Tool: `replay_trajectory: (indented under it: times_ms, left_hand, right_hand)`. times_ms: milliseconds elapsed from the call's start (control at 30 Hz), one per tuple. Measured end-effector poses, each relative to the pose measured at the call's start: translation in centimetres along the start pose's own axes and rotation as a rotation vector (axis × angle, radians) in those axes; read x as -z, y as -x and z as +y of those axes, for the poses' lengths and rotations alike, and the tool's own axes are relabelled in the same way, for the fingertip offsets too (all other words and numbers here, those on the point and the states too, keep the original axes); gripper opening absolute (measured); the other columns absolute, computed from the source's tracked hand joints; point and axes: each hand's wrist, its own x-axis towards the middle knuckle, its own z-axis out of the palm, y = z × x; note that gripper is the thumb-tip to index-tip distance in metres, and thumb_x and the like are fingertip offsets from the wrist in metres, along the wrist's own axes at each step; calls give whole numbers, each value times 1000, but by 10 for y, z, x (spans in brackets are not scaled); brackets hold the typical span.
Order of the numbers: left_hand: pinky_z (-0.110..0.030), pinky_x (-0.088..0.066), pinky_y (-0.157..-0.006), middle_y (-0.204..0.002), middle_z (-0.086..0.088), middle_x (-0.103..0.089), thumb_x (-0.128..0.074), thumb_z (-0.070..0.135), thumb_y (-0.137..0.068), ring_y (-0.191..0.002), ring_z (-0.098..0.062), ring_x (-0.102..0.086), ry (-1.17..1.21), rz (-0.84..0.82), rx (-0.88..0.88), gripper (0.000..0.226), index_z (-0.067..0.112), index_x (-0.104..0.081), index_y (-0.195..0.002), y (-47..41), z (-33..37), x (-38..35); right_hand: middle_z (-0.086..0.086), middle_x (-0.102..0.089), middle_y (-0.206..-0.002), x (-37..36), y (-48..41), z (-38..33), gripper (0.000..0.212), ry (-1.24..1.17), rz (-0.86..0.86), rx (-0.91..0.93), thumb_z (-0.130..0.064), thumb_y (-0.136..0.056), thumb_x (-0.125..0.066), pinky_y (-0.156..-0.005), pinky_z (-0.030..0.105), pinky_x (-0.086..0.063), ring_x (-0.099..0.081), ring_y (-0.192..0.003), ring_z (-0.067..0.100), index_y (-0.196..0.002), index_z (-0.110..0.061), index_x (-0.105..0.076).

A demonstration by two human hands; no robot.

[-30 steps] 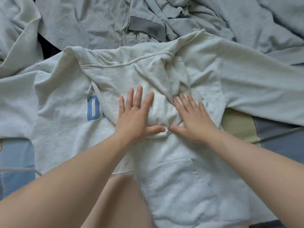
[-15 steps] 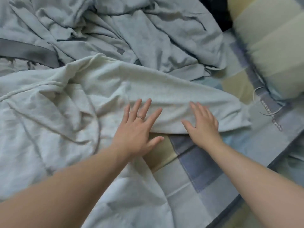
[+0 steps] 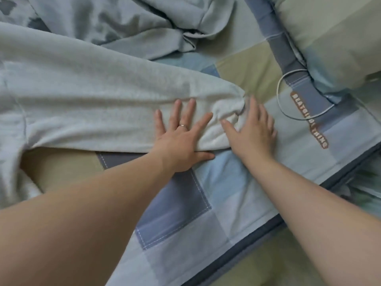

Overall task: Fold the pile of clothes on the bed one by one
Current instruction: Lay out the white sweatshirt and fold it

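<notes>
Garment: the pale grey-white fleece sweatshirt (image 3: 10, 100) lies on the blue-and-beige patchwork bedspread (image 3: 226, 203), its long sleeve (image 3: 103, 104) stretched out to the right.
Change: a second ago both hands pressed the hood at the chest; they have since slid out along the sleeve to its end.
Left hand (image 3: 181, 141): released, flat, fingers spread, pressing the sleeve just short of the bunched cuff (image 3: 228, 112).
Right hand (image 3: 253, 131): released, fingers straight, lying over the cuff's end.
Meaning: smoothing looks nearly finished; I'd guess folding the sleeve inward comes next.
Waiting: crumpled grey clothes (image 3: 123, 23) beyond.
Hard to see: the sweatshirt body runs off the left edge, the cuff tip hides beneath the right hand, and the picture is blurred.
</notes>
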Motion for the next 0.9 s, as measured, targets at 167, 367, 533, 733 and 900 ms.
replay_trajectory:
  times_ms: [167,367,533,733,900]
  left_hand:
    - [-59,32,-105,-160,11,37,-45,81,-82,-144,-21,42,55,-64,34,90,65,18,-143,-10,1,3]
    - [-56,29,-111,-161,16,31,-55,90,-64,-144,-15,40,201,-256,67,105,62,-1,-150,-8,11,37]
    - [-29,-33,-110,-142,18,-56,-60,79,-70,-133,-4,-50,1172,-270,264,68,42,-64,-128,9,22,99]
    - [-49,-49,-103,-114,-12,-67,-50,78,-83,-114,-35,-67,1865,-205,470,83,9,-66,-127,49,9,137]
    - [-38,-57,-85,-115,-14,-71,-58,15,-96,-94,-28,-69,1859,-21,604,35,6,-61,-129,103,-33,156]
  right_hand:
    - [12,-46,-136,13,-32,-2,98,-598,14,-375,-32,-75,-82,-97,31,-44,-53,-118,27,-152,-15,-24]
    - [19,-71,-112,30,-36,-1,38,-1162,-293,-723,-6,-85,-75,-89,52,-59,-72,-99,33,-121,1,-65]
    - [17,-72,-112,57,-8,-32,30,-1251,-375,-426,0,-87,-70,-87,49,-59,-72,-100,33,-116,-6,-66]
    - [5,-72,-122,90,33,-84,50,-1327,-796,-315,-41,-101,-31,-96,40,-49,-67,-113,18,-127,-16,-65]
    - [16,-69,-126,105,56,-123,56,-1407,-910,-347,-42,-100,-21,-104,49,-45,-66,-119,34,-135,-18,-56]
